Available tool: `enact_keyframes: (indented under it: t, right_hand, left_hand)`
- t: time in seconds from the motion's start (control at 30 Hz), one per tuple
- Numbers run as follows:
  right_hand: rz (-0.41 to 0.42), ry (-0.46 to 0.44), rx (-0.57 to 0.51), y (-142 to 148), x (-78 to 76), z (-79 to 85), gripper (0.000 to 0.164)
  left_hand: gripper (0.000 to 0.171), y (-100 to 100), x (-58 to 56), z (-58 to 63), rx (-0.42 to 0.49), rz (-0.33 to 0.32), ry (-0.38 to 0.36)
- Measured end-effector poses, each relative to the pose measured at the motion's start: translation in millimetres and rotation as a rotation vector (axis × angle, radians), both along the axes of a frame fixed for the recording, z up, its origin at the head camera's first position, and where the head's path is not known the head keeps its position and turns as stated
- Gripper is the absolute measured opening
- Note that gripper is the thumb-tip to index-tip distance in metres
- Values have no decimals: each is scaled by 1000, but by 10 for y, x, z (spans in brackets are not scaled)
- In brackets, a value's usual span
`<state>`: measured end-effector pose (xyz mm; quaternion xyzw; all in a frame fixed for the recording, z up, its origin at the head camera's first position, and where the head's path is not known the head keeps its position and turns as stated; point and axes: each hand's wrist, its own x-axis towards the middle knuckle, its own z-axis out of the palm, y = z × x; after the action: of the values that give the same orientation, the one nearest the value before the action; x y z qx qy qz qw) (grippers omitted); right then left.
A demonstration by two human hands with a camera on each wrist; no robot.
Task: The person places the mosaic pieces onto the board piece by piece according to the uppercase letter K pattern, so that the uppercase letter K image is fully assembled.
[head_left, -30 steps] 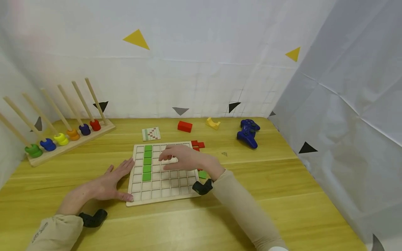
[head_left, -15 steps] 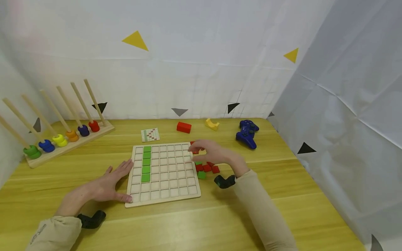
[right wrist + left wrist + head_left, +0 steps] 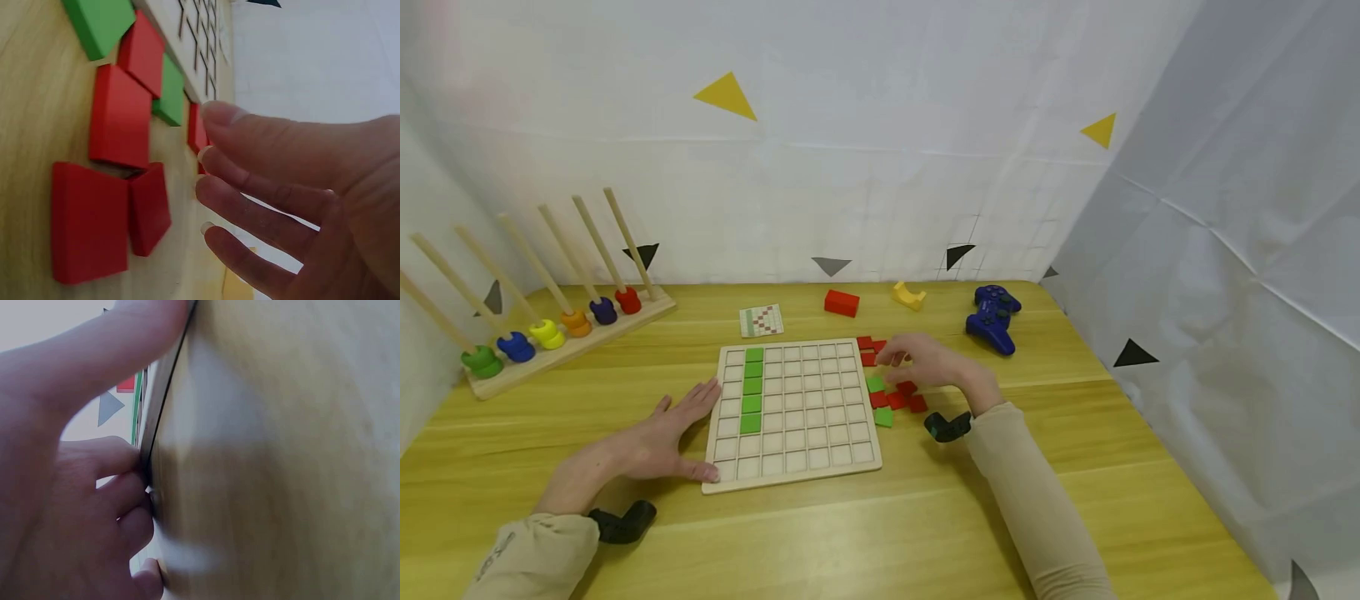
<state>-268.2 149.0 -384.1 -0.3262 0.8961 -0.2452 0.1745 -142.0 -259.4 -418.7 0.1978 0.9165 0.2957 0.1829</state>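
Note:
A wooden grid board (image 3: 792, 481) lies on the table, with a column of several green square tiles (image 3: 752, 386) in its left part. My left hand (image 3: 655, 442) rests along the board's left edge, fingers spread and thumb at the near corner. Past the right edge is a loose group of red tiles (image 3: 122, 119) and green tiles (image 3: 100, 25). Just above that group hovers my right hand (image 3: 928, 362), fingers relaxed and thumb apart from them. In the right wrist view nothing shows between its fingertips.
Behind the board lie a small pattern card (image 3: 762, 320), a red block (image 3: 842, 302) and a yellow arched block (image 3: 908, 296). A blue game controller (image 3: 992, 319) sits at the back right. At the left stands a wooden peg rack (image 3: 572, 335) with coloured rings.
My right hand has moved rightward from over the board's middle to above the loose tiles, uncovering the board. The left hand has stayed at the board's edge.

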Motion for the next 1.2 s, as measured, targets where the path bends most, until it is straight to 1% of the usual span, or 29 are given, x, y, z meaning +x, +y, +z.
enact_keyframes:
  t: [0.2,0.5,0.7,0.83,1.2]
  right_hand:
    - [20,10,37,-16,-30,-73,24]
    - [51,74,103,-63,-61,-154,24]
    - [28,55,91,-70,-77,-181,22]
    - [28,49,75,-68,-78,-185,21]
    - [4,59,66,-77,-75,-185,19]
  left_hand:
    - [121,7,-8,2,-1,1,2]
    - [121,-1,-5,-11,0,2,8]
    - [121,-2,5,-9,4,3,8]
    - [121,-3,9,-11,7,4,15]
    - [120,0,2,-1,7,3,23]
